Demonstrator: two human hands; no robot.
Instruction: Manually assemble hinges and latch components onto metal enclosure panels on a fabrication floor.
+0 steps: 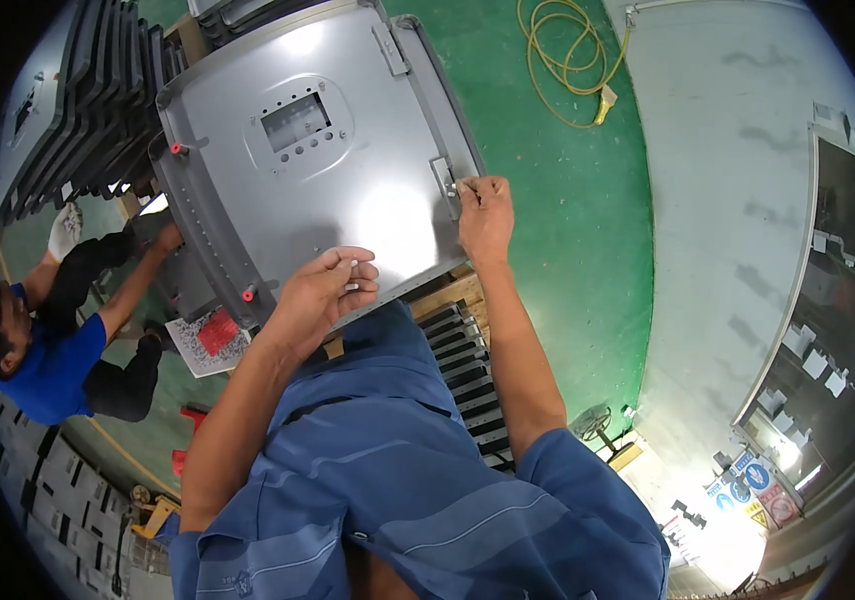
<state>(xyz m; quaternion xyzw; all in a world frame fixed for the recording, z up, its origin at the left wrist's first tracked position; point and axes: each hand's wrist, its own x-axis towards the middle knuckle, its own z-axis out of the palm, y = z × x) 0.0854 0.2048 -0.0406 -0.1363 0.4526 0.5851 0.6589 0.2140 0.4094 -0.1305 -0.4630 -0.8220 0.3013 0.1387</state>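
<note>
The right hand (pixel 484 212) pinches a small metal latch (pixel 444 180) on the grey metal panel (pixel 327 190). The left hand (pixel 325 290), fingers curled, holds a small white part (pixel 355 268) nearby.

A green floor (pixel 587 230) runs to a pale grey wall (pixel 737 200) (with a dark window (pixel 847 300) set in it), a coiled yellow hose (pixel 562 50) lying there and a small fan (pixel 592 425) standing by.

Large pressed sheet-metal panel (pixel 317 160) plain silver-grey, red plugs (pixel 179 149) at its 9 and 7 o'clock edge. Floor (pixel 567 220) green; coiled hose (pixel 562 50) at 1 o'clock yellow.
</note>
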